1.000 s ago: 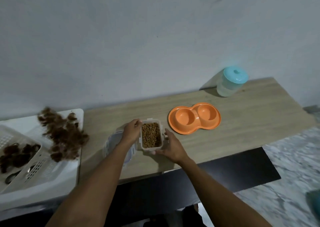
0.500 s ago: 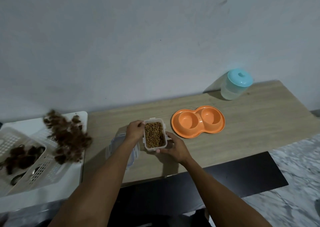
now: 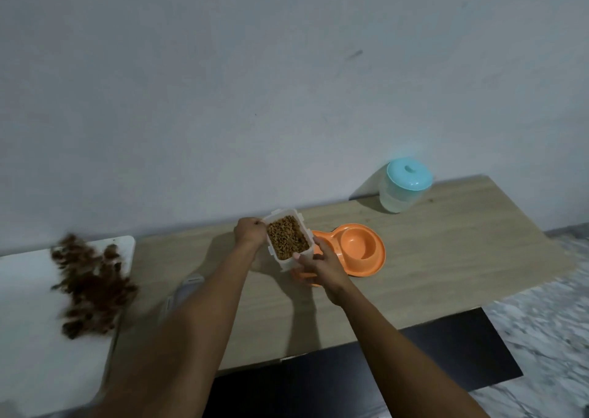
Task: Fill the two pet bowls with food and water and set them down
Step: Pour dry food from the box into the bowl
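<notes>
Left hand & right hand grip clear plastic kibble tub, now lifted off table to orange plastic double pet bowl; pour prob next.

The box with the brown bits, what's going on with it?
A person's left hand and right hand hold the open food container up off the table, in front of the left half of the orange double bowl. The bowl's right half is empty. The teal-lidded jar stands untouched by the wall.

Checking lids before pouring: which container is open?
The kibble tub, held by the left hand and right hand, has no lid on; the jar at the back wears a teal lid.
</notes>
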